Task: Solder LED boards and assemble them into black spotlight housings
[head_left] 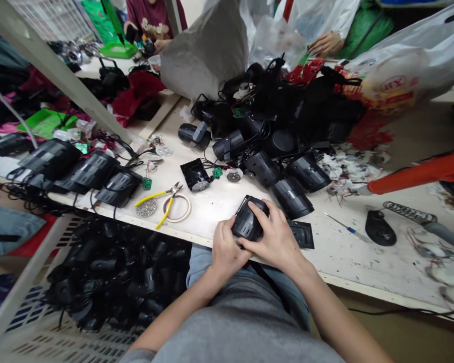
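Both my hands grip one black plastic housing (246, 220) at the table's front edge. My left hand (227, 247) wraps its left side and underside. My right hand (274, 234) closes over its right side and top, fingers bent. Just right of it, partly behind my right hand, lies a flat black rectangular plastic piece (303, 234). Beyond the housing are several similar black cylindrical housings (292, 195). A black square part (195, 174) lies to the left, with a small green circuit board (217, 173) and a round metal-faced part (234, 175) on wires beside it.
Yellow-handled pliers (169, 201) lie on a tape roll (181, 207). A thin screwdriver (348, 229) rests at right, near an orange-red tool (419, 171). A dark heap of housings (287, 111) fills the back. Below left stands a white crate (41, 322) of black parts. Co-workers sit opposite.
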Action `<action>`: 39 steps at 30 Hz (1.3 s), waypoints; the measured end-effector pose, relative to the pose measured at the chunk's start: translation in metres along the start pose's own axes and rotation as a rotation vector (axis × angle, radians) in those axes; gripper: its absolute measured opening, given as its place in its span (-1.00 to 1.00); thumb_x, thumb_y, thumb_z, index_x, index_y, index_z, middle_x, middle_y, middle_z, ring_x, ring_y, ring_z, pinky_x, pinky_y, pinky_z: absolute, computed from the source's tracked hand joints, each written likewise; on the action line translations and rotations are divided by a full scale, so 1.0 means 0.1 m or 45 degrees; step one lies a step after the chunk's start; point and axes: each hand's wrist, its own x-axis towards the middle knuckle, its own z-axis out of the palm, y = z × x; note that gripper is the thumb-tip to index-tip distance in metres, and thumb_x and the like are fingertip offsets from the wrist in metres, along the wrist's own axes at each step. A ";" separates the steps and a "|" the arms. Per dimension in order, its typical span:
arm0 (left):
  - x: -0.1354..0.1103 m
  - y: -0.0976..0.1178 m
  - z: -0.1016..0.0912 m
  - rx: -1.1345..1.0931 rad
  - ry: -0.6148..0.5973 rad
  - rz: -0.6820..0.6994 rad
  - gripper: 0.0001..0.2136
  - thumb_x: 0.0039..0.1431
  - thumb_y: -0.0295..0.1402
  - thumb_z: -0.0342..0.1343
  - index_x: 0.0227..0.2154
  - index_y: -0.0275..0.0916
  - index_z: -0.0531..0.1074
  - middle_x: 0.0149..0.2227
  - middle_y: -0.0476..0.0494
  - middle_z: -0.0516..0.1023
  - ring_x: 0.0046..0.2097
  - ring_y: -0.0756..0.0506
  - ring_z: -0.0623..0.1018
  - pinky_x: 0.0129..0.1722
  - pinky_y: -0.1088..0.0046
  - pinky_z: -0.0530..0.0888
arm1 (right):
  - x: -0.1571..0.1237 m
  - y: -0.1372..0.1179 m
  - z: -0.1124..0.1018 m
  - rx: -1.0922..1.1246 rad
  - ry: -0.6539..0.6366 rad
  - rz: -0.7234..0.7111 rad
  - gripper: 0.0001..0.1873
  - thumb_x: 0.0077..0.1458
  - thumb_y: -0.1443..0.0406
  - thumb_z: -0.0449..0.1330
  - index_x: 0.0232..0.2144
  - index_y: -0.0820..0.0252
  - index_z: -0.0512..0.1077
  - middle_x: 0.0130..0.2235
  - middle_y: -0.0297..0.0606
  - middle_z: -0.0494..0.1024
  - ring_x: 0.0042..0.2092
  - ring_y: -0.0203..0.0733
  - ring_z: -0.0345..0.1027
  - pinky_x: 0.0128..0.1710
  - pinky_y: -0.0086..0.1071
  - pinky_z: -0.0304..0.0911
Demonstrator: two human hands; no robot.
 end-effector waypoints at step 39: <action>0.04 0.04 0.01 -0.026 -0.071 -0.127 -0.26 -0.08 -0.15 0.44 0.11 -0.34 0.25 -0.12 -0.24 0.43 -0.05 -0.24 0.51 -0.04 0.17 0.52 | 0.27 0.21 -0.64 0.045 0.234 -0.110 -0.18 -0.03 -0.06 0.39 0.22 0.07 0.33 0.18 0.05 0.28 0.23 0.31 0.20 0.18 0.22 0.23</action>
